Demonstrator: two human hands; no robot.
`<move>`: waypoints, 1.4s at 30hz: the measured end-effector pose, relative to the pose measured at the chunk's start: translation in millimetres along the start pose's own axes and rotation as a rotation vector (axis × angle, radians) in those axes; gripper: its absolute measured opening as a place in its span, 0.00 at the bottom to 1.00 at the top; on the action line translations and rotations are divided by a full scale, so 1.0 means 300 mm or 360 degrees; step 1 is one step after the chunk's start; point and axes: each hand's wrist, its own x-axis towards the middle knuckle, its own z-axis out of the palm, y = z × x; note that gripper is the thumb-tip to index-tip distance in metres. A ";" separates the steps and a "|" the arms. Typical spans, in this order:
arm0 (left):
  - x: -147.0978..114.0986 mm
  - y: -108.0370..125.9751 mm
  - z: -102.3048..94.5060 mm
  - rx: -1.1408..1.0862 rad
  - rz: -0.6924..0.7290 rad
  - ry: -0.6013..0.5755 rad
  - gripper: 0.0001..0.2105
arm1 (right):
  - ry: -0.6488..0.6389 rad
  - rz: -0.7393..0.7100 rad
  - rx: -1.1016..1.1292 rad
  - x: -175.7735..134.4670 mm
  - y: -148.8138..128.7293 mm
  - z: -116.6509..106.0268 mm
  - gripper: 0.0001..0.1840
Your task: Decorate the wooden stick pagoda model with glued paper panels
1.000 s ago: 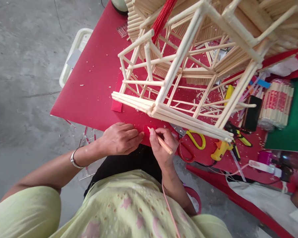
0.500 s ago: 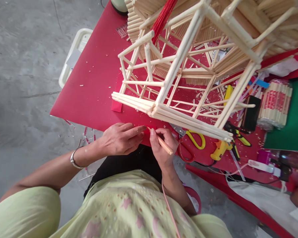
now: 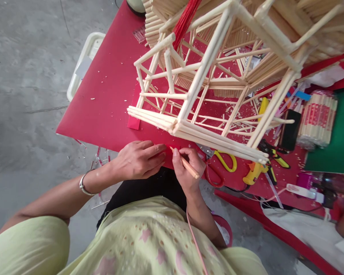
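Observation:
My right hand (image 3: 188, 168) is closed around a short, pale wooden stick (image 3: 190, 168), thumb and fingers pinching it near its narrow orange tip. The tip points up and left, over the red tabletop's near edge. Just left of it, my left hand (image 3: 141, 159) is curled, back up, its fingers bent together; the thumb and anything under the fingers are hidden. A silver bangle circles that wrist. Beyond both hands stands a large frame (image 3: 208, 76) built of pale wooden sticks, its lower front corner close above my fingers. A red tassel (image 3: 186, 21) hangs on it.
Right of my right hand lie scissors (image 3: 231, 160) with yellow and red handles, a yellow glue gun (image 3: 255, 173) and pliers (image 3: 278, 156). Farther right sits a wrapped bundle of sticks (image 3: 318, 120). Wood scraps dot the red table (image 3: 103, 103); a white tray (image 3: 80, 72) is beyond its left edge.
My left hand has drawn slightly left, and its index finger has bent away from the stick's tip, leaving a small gap. My right hand keeps its grip, nearly still.

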 end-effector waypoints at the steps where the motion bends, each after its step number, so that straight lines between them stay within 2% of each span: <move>1: 0.002 0.000 -0.002 0.0000 0.0003 0.0005 0.12 | 0.0004 -0.0003 0.0001 0.001 0.000 0.000 0.07; 10: 0.004 -0.006 -0.007 0.0019 0.0060 0.0006 0.11 | 0.0013 -0.0012 -0.0023 0.001 0.002 0.001 0.07; 14: 0.020 -0.024 -0.037 0.0057 0.0118 -0.0111 0.11 | 0.0046 -0.0014 -0.0007 -0.002 0.002 0.002 0.07; 17: 0.044 -0.053 -0.069 0.0079 0.0238 -0.0277 0.11 | 0.0091 0.0008 -0.0002 -0.009 0.003 0.004 0.08; 20: 0.065 -0.084 -0.093 0.0012 0.0346 -0.0409 0.13 | 0.0130 0.0032 0.0001 -0.020 0.005 0.005 0.07; 23: 0.072 -0.105 -0.102 -0.0069 0.0363 -0.0464 0.14 | 0.0152 0.0009 -0.0005 -0.026 0.009 0.006 0.07; 29: 0.051 -0.121 -0.087 -0.0030 0.0467 -0.0440 0.20 | 0.0146 -0.0004 0.0015 -0.025 0.011 0.005 0.06; 38: 0.038 -0.125 -0.076 -0.0127 0.0387 -0.0402 0.23 | 0.0110 -0.0007 -0.0034 -0.019 0.008 0.006 0.08; 42: 0.036 -0.126 -0.077 -0.0104 0.0382 -0.0458 0.22 | 0.0060 -0.0032 -0.0044 -0.012 0.007 0.004 0.08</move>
